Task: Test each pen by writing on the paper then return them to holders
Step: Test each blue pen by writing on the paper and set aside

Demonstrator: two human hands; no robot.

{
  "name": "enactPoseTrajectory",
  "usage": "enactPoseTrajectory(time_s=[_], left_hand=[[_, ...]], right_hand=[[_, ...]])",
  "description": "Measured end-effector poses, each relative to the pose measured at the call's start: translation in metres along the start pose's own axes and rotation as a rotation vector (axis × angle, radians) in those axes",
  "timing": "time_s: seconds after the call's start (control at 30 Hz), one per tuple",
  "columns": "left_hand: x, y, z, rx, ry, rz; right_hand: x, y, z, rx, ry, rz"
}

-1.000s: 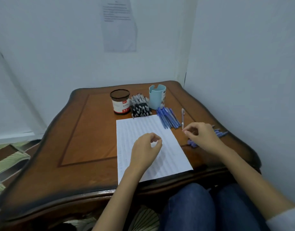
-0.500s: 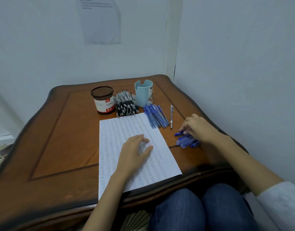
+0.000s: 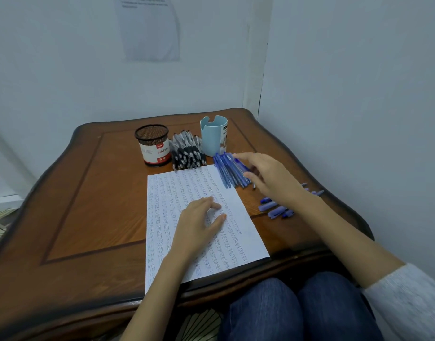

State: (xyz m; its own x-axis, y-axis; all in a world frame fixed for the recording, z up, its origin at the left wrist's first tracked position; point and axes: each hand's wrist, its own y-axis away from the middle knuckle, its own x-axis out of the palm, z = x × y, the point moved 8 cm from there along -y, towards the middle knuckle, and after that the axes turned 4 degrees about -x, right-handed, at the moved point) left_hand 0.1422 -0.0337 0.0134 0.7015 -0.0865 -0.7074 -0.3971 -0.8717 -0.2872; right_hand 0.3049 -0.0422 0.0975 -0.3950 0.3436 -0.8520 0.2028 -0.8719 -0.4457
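A lined paper (image 3: 187, 188) covered in writing lies on the wooden table (image 3: 88, 193). My left hand (image 3: 199, 222) rests on the paper with relaxed fingers. My right hand (image 3: 273, 178) reaches over a row of blue pens (image 3: 226, 173) beside the paper and pinches a blue pen (image 3: 242, 166) just above that row. More loose blue pens (image 3: 275, 207) lie under my right forearm. A heap of black pens (image 3: 187, 153) sits between a black mesh holder (image 3: 153, 146) and a light blue holder (image 3: 212, 136).
Walls close in behind and to the right of the table. A sheet of paper (image 3: 150, 28) hangs on the back wall. My knees in blue jeans (image 3: 297, 308) are at the table's near edge. Bare wood spreads left of the paper.
My right hand has moved from the loose blue pens at the right up and left to the row beside the light blue holder. My left hand's fingers have flattened onto the paper.
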Motion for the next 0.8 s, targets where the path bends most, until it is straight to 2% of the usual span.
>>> enactPoseTrajectory(time_s=[0.07,0.17,0.3,0.47,0.57,0.63,0.67,0.73,0.8], left_hand=[[0.0,0.0,0.0,-0.003,0.004,0.005],[0.0,0.001,0.0,-0.006,0.015,0.007],[0.0,0.0,0.0,-0.007,0.019,0.008],[0.0,0.0,0.001,-0.02,0.019,0.015],[-0.001,0.001,0.001,-0.03,0.025,0.01],[-0.004,0.001,0.0,-0.033,-0.001,-0.018],[-0.007,0.002,-0.001,-0.032,-0.023,-0.04],[-0.011,0.003,-0.003,-0.032,-0.052,-0.079],[-0.012,0.004,-0.005,-0.035,-0.056,-0.093]], right_hand=[[-0.004,-0.003,0.007,-0.008,-0.114,-0.08],[-0.01,-0.003,0.004,0.114,-0.367,-0.201],[0.005,0.003,-0.005,0.308,-0.615,-0.201],[0.023,0.014,-0.008,0.392,-0.815,-0.229],[0.034,0.023,-0.017,0.559,-0.977,-0.307],[0.045,0.032,-0.024,0.713,-1.195,-0.353],[0.052,0.036,-0.024,0.769,-1.349,-0.338],[0.066,0.04,-0.013,0.815,-1.669,-0.191],[0.074,0.045,-0.001,0.821,-1.786,-0.005]])
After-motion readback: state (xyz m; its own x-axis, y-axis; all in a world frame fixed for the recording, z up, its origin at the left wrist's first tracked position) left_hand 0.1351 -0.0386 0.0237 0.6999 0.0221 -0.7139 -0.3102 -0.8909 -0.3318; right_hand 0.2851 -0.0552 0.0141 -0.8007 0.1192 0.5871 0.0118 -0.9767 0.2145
